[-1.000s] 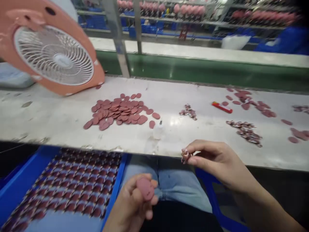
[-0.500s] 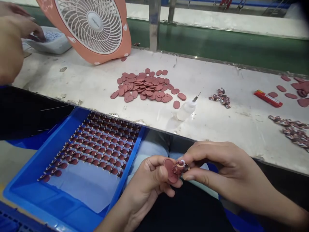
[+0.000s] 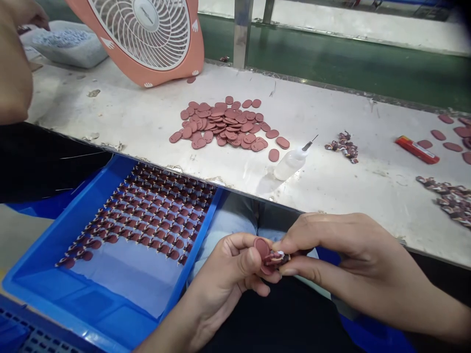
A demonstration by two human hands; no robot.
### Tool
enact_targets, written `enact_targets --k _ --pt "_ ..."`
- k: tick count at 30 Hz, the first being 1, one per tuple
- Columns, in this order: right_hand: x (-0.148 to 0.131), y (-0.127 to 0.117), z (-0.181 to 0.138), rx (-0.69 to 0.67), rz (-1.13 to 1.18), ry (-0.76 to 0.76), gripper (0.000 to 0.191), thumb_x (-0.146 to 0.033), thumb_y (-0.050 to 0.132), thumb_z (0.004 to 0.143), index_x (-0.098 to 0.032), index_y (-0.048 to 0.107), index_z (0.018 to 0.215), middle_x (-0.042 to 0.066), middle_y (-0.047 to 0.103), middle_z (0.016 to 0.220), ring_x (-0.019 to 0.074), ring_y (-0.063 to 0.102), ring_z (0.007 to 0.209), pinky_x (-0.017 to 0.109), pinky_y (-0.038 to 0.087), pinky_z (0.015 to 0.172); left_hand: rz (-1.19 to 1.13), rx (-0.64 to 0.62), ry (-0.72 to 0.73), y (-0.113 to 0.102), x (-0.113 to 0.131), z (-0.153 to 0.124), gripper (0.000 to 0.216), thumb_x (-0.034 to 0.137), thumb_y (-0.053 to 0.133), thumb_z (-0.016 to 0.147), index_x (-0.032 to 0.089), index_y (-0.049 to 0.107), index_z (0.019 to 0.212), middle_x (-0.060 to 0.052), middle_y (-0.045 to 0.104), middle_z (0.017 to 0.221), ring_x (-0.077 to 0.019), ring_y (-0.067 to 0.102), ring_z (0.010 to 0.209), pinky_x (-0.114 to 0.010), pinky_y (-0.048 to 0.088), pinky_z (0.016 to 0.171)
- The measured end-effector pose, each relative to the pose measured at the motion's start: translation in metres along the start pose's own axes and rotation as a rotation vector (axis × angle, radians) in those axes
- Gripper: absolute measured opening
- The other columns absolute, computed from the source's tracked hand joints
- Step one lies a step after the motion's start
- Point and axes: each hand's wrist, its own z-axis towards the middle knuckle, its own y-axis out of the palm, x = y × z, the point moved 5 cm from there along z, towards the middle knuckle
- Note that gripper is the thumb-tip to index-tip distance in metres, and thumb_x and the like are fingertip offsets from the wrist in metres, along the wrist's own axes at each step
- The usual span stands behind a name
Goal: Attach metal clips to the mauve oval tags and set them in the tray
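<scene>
Between thumb and fingers, my left hand [image 3: 239,267] grips a reddish-brown oval disc [image 3: 261,248] in front of my lap. My right hand [image 3: 324,250] pinches a small painted figurine [image 3: 276,258], brown with white and tan parts, and it presses against the disc's face. Fingers partly hide both pieces. On the bench above lies a heap of similar oval discs [image 3: 228,122]. A translucent needle-tipped bottle [image 3: 290,164] leans to the right of the heap. Small clusters of figurines [image 3: 344,147] lie farther right.
A blue tray [image 3: 44,287] at lower left holds rows of figurines on discs. An orange fan [image 3: 147,29] stands at the bench's back. A red lighter [image 3: 417,149] lies right. Another person's arm [image 3: 13,68] reaches near a white tub [image 3: 73,51].
The figurine and disc have turned slightly in my fingers, pressed closer together. The other person's hand has drawn up and left from the tub. The view has shifted a little.
</scene>
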Motion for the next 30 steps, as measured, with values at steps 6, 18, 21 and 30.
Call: enact_targets --k 6,18,21,30 --pt "-0.004 -0.001 0.003 -0.028 -0.075 -0.086 0.012 -0.024 0.068 0.096 -0.030 0.069 0.107 -0.005 0.076 0.089 0.0116 0.071 0.077 0.019 0.059 0.070 -0.006 0.003 0.009 -0.002 0.000 0.001 0.040 0.050 0.091 0.060 0.016 0.074 0.071 0.000 0.069 0.064 -0.0085 0.065 0.056 -0.013 0.052 0.049" --pt "-0.008 0.004 -0.004 -0.120 -0.201 -0.111 0.016 -0.023 0.064 0.099 -0.028 0.061 0.114 -0.001 0.073 0.096 0.0118 0.070 0.079 0.020 0.058 0.069 0.001 0.052 0.016 0.000 0.002 -0.005 0.041 0.049 0.094 0.054 0.016 0.073 0.068 0.002 0.065 0.059 -0.0081 0.061 0.053 -0.014 0.048 0.049" --pt "-0.012 0.005 -0.007 -0.137 -0.172 -0.146 0.024 -0.019 0.065 0.097 -0.028 0.060 0.119 0.000 0.074 0.103 0.0128 0.070 0.085 0.020 0.060 0.075 -0.021 0.038 0.022 0.006 0.004 -0.007 0.041 0.047 0.095 0.052 0.016 0.074 0.069 0.003 0.065 0.057 -0.0072 0.058 0.051 -0.015 0.048 0.051" --pt "-0.018 0.007 -0.012 0.011 -0.129 -0.244 0.017 -0.011 0.065 0.096 -0.014 0.068 0.113 0.004 0.073 0.097 0.0100 0.071 0.086 0.013 0.059 0.080 -0.129 -0.021 -0.011 0.009 0.002 -0.010 0.033 0.036 0.097 0.051 0.021 0.079 0.074 0.004 0.071 0.060 -0.0051 0.058 0.049 -0.014 0.046 0.050"
